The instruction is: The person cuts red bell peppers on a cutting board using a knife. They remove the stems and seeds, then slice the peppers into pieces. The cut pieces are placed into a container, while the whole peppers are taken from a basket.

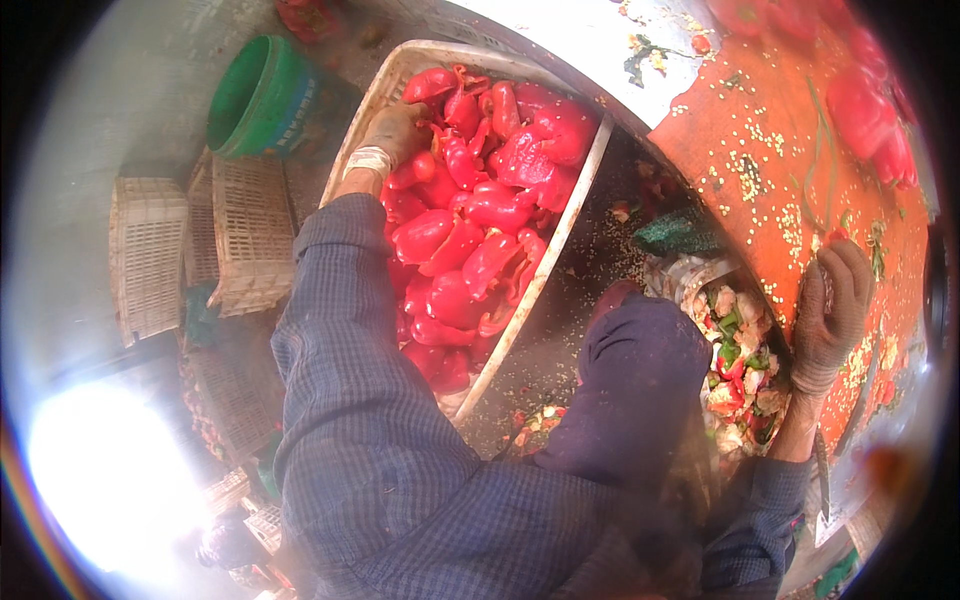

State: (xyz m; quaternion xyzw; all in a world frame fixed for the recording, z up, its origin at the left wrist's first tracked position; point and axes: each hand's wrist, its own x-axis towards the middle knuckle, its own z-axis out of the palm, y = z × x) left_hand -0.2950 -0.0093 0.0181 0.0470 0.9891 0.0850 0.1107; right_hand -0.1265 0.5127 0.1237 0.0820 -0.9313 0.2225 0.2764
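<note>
My left hand (397, 135), in a soiled glove, reaches over the upper left side of a white plastic crate (574, 214). Its fingers touch or lie among the red bell peppers (491, 206), many of them split or cut; whether it grips one is hidden. On the right, my gloved right hand (836, 300) rests near the edge of the orange tabletop (750, 150), its fingers curled around a small piece of pepper core (834, 238) with red and green showing. Pale seeds lie scattered over the tabletop.
A container of pepper scraps (739, 375) stands below the table edge, beside my knee. To the left are a green bucket (247, 97) and several slatted plastic crates (251, 232). Whole red peppers (862, 105) lie at the table's far side. Seeds cover parts of the floor.
</note>
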